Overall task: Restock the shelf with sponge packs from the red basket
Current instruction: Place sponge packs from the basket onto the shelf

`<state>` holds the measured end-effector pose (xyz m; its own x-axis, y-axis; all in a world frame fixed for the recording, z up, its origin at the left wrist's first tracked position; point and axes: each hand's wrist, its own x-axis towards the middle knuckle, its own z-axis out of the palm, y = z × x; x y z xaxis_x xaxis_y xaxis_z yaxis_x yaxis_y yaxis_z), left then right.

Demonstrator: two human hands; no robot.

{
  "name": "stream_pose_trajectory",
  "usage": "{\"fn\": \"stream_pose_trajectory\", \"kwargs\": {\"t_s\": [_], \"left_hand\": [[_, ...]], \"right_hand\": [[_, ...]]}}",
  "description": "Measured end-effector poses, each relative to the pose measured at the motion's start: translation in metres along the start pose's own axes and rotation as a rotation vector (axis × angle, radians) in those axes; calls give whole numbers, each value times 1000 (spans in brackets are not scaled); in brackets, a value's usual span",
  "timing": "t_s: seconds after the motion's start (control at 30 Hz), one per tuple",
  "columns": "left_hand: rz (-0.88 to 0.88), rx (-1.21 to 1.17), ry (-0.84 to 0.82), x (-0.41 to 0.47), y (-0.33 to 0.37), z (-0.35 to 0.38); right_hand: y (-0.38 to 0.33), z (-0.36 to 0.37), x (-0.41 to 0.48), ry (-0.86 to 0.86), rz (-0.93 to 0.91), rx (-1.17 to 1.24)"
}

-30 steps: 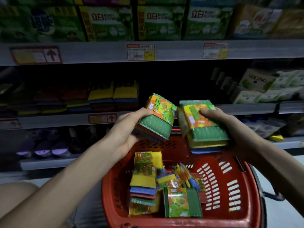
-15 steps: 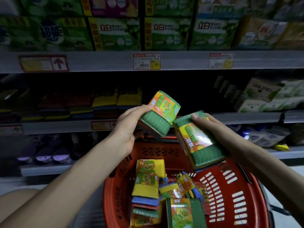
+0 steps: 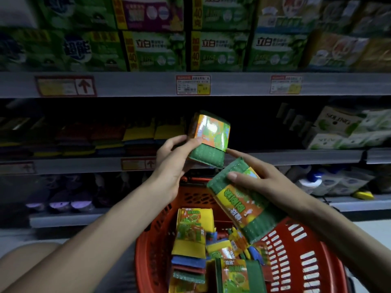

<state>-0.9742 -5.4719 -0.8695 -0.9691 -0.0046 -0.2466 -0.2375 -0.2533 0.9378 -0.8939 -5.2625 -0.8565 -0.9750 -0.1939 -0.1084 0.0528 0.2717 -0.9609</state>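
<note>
My left hand (image 3: 172, 160) grips a green sponge pack with an orange label (image 3: 209, 140), held upright in front of the dark middle shelf (image 3: 275, 156). My right hand (image 3: 260, 180) holds a second green sponge pack (image 3: 245, 206), tilted down over the red basket (image 3: 306, 256); its forefinger touches the first pack's lower corner. Several more sponge packs (image 3: 190, 235) lie in the basket. Stacked sponge packs (image 3: 139, 137) sit on the middle shelf to the left.
Green detergent boxes (image 3: 160, 50) fill the top shelf, with price tags (image 3: 193, 85) on its edge. White tissue packs (image 3: 338, 132) stand on the middle shelf at right. Purple items (image 3: 59, 203) and bottles (image 3: 311, 180) line the lower shelf.
Both hands have risen toward the middle shelf. The left pack has turned upright, the right pack has tipped down with its label facing me, and the view has tilted up.
</note>
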Motion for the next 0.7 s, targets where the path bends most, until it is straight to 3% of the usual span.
{"fn": "stream_pose_trajectory", "kwargs": {"t_s": [0.27, 0.7], "left_hand": [[7, 13, 71, 9, -7, 11], [169, 208, 115, 29, -26, 11]], "right_hand": [[4, 20, 11, 48, -26, 141], [29, 12, 53, 83, -54, 95]]}}
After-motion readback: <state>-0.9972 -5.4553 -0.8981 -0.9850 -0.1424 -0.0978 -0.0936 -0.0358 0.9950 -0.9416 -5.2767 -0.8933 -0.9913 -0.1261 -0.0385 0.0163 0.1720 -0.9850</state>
